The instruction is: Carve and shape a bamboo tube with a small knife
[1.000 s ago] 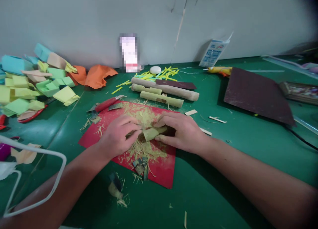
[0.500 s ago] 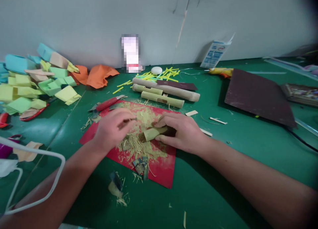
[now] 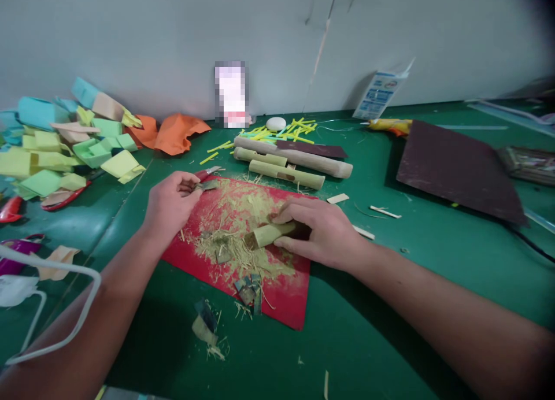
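Over the red mat (image 3: 289,308), your right hand (image 3: 332,233) holds a bamboo tube (image 3: 269,234); whether your left hand (image 3: 170,203) grips the dark strip (image 3: 208,185) is unclear.

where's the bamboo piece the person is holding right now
In the head view, the bamboo piece is near the middle, gripped in the right hand, its open end facing left over the shavings on the red mat.

the left hand (image 3: 170,202) curls its fingers in toward the thumb, farther forward than the right hand (image 3: 323,231), whose thumb and bent fingers form a grip; bare forearms (image 3: 425,293) slant inward behind both hands.
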`<state>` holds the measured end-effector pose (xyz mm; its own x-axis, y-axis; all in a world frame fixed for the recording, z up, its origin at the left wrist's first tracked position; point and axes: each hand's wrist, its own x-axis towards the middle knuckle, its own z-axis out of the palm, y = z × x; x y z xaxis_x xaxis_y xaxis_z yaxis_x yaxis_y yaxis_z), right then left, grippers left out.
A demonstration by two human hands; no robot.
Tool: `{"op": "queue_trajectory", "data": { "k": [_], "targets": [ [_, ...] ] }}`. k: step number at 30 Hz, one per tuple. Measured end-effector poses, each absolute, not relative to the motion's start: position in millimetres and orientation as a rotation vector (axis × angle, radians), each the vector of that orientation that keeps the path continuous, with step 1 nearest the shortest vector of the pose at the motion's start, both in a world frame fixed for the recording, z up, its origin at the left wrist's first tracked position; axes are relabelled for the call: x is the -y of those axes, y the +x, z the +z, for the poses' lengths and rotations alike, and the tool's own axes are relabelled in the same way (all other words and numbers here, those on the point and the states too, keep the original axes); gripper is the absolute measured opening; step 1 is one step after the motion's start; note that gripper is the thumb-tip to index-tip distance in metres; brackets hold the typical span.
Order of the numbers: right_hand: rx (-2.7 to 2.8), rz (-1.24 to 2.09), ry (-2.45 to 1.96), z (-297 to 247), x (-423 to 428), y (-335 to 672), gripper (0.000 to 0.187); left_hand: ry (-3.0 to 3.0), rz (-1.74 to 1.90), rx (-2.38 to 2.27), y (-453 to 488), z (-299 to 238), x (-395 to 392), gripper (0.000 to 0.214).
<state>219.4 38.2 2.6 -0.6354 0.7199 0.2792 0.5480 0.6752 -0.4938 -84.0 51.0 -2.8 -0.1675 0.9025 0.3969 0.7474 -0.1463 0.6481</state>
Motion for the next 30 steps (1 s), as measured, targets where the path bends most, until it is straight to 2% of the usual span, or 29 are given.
{"op": "queue_trajectory", "data": {
  "k": [7, 14, 30],
  "targets": [
    [2.418, 0.516, -0.975, 3, -37, 219, 0.022, 2.115, 1.133, -2.006, -80, 7, -47, 0.010],
    [2.410, 0.495, -0.969, 3, -38, 220, 0.022, 1.932, 1.032, -2.053, -81, 4, -49, 0.013],
    [2.415, 0.502, -0.965, 3, -37, 220, 0.022, 2.624, 0.701, -1.900, -79, 2, -53, 0.019]
  ]
}}
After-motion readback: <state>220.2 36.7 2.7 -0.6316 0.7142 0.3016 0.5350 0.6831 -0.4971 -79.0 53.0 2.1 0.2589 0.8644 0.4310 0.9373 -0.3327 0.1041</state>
